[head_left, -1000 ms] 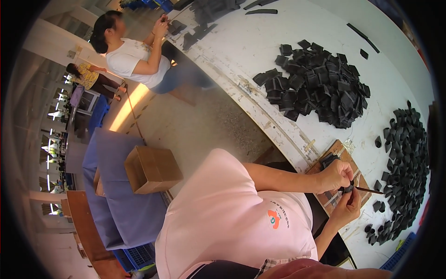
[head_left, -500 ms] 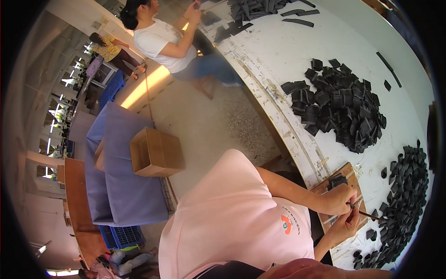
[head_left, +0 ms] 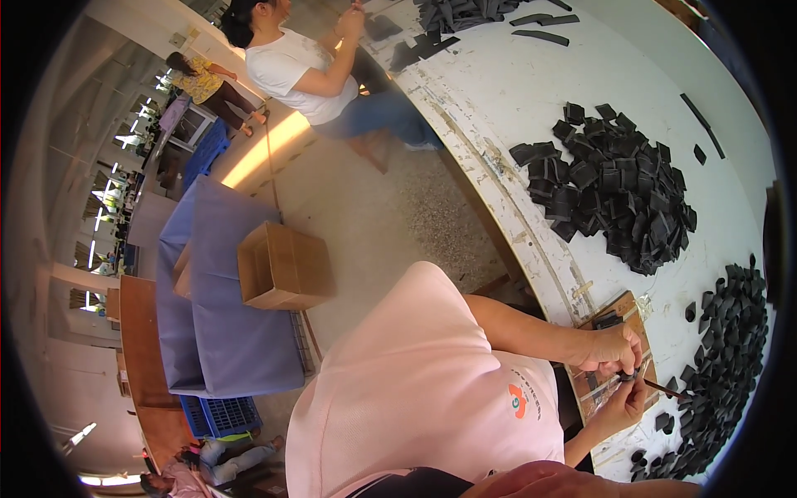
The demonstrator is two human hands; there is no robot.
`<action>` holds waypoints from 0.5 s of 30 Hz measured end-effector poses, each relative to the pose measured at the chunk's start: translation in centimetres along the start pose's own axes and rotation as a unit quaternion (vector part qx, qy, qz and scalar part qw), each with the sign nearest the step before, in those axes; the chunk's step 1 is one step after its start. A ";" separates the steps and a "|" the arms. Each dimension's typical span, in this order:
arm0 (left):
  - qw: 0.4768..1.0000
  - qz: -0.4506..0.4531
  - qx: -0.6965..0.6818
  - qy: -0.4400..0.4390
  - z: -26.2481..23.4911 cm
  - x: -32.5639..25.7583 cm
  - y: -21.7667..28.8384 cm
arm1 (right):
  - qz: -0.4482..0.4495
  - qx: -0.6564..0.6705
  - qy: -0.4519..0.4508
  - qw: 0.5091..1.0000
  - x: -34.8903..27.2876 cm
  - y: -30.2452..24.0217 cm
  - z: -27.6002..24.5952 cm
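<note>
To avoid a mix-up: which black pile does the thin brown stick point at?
The rightmost pile; the stick ends near its edge, well away from the middle pile and far pile.

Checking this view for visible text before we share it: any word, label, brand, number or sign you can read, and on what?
Pink shirt: small orange emblem with a mark inside; printing not copied out.
Same shirt: curved row of dark characters beside the emblem; too small to read.
Cardboard box, piled black pieces, blue crate: no text I can make out.
</note>
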State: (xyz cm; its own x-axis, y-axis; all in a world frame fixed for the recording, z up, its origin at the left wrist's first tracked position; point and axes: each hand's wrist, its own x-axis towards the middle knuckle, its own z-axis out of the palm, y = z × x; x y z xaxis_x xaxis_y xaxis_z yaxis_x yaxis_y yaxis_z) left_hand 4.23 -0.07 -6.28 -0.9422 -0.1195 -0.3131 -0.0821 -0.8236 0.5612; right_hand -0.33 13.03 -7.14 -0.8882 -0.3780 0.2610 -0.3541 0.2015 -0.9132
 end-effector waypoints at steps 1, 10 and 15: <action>0.998 -0.035 -0.025 -0.037 0.2 -0.4 0.6 | 0.001 0.001 -0.001 1.000 0.2 0.1 -0.5; 0.920 0.143 0.362 0.039 1.2 -0.7 -0.3 | 0.349 0.532 -0.199 0.745 0.8 1.5 -3.4; 0.848 0.264 0.456 0.058 2.5 -1.3 -0.6 | 0.422 0.617 -0.137 0.650 0.2 -0.9 -4.0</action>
State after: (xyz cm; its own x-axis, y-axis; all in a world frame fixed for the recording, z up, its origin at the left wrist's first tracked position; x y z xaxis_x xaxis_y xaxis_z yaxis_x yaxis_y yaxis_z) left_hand 4.74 1.99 -4.33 -0.8922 -0.4346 0.1225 0.0747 0.1255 0.9893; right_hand -1.38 16.41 -5.01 -0.4679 -0.7846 -0.4069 0.8802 -0.3726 -0.2939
